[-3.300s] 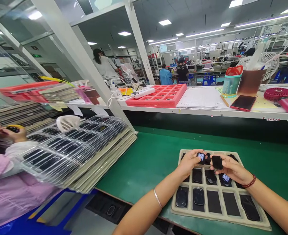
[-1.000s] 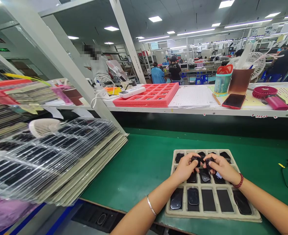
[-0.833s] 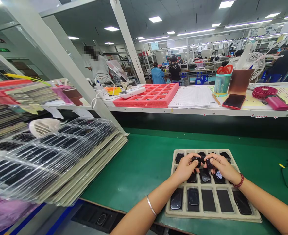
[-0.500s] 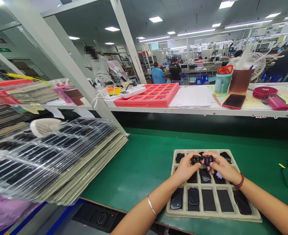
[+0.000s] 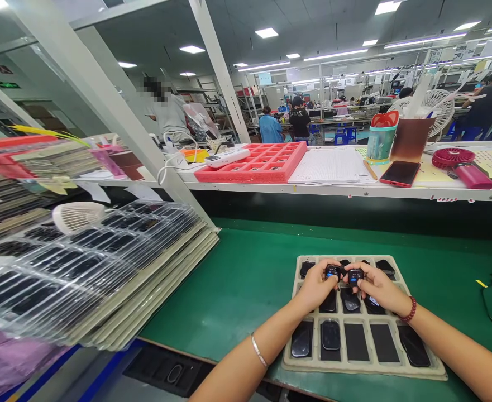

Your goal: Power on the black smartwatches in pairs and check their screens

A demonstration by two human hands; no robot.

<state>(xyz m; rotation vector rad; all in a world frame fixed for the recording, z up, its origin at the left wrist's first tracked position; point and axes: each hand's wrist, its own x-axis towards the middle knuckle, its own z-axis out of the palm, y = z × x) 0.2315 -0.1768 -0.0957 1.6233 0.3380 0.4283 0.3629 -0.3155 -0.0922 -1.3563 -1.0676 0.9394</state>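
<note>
My left hand [image 5: 319, 283] is closed on a small black device [image 5: 333, 272] whose screen shows a blue patch. Close beside it, my right hand [image 5: 375, 283] grips a second small black device [image 5: 355, 277], also lit with blue. Both are held above the back part of a beige compartment tray [image 5: 357, 368]. Dark rounded devices lie in several compartments, such as one in the front row [image 5: 330, 336]. Two front compartments show only flat black pads [image 5: 357, 343]. My fingers hide part of the back and middle rows.
Stacked trays under clear ribbed plastic covers [image 5: 103, 251] stand at the left on the green tabletop [image 5: 237, 279]. A shelf [image 5: 333, 190] runs behind, bearing a red foam tray [image 5: 252, 174], papers and a phone [image 5: 400, 173]. A black cable [image 5: 486, 301] lies at right. People are in the background.
The screens of both small devices have gone from dark to showing blue. My hands have shifted only slightly, with the same devices in them.
</note>
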